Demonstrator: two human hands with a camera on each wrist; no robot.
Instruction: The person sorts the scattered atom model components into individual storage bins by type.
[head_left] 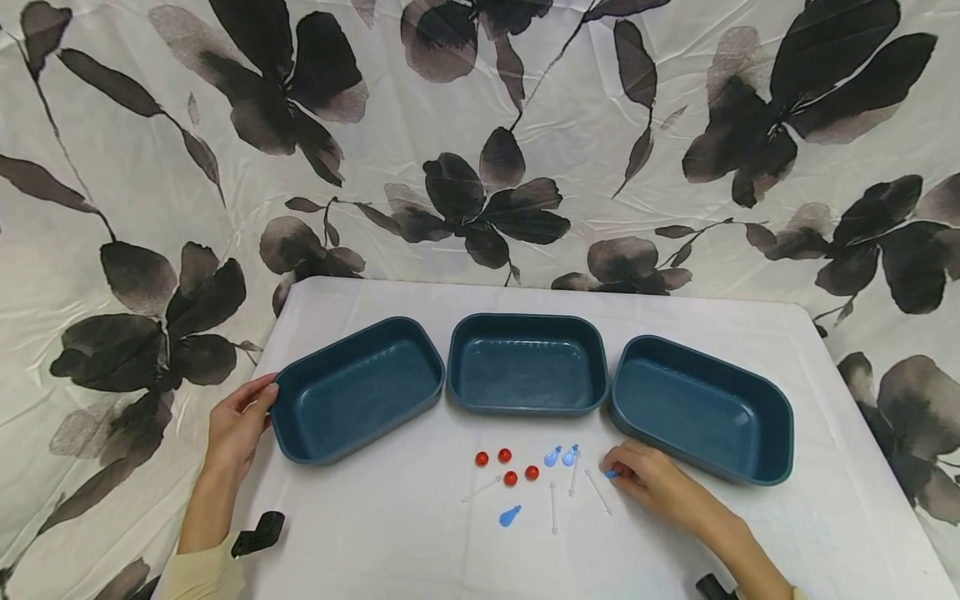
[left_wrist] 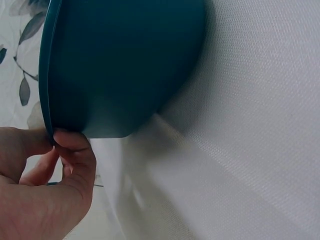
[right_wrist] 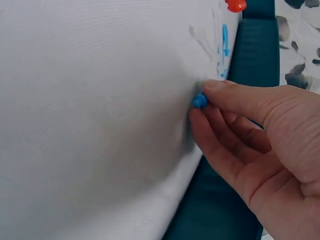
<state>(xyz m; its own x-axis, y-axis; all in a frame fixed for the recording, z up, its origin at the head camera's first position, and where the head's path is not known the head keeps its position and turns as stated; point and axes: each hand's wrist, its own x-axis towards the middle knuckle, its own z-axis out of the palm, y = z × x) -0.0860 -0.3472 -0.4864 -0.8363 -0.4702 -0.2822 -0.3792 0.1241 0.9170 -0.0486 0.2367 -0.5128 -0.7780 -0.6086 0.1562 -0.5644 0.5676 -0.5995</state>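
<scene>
My left hand (head_left: 234, 429) pinches the rim of the left dark teal bin (head_left: 356, 392) between thumb and fingers at its outer end, as the left wrist view also shows. My right hand (head_left: 652, 479) pinches a small blue teardrop-shaped piece (right_wrist: 199, 100) just above or on the white cloth, in front of the right teal bin (head_left: 701, 408); only its tip shows. To the left of that hand lie two similar blue pieces (head_left: 552, 456), with a third blue piece (head_left: 510, 516) nearer the front. Several thin whitish sticks (head_left: 554, 508) and several red balls (head_left: 511, 478) lie scattered among them.
A middle teal bin (head_left: 528, 367) stands between the other two bins, and nothing shows inside any of them. White cloth (head_left: 390, 533) covers the table. A floral sheet (head_left: 480, 108) hangs behind its far edge.
</scene>
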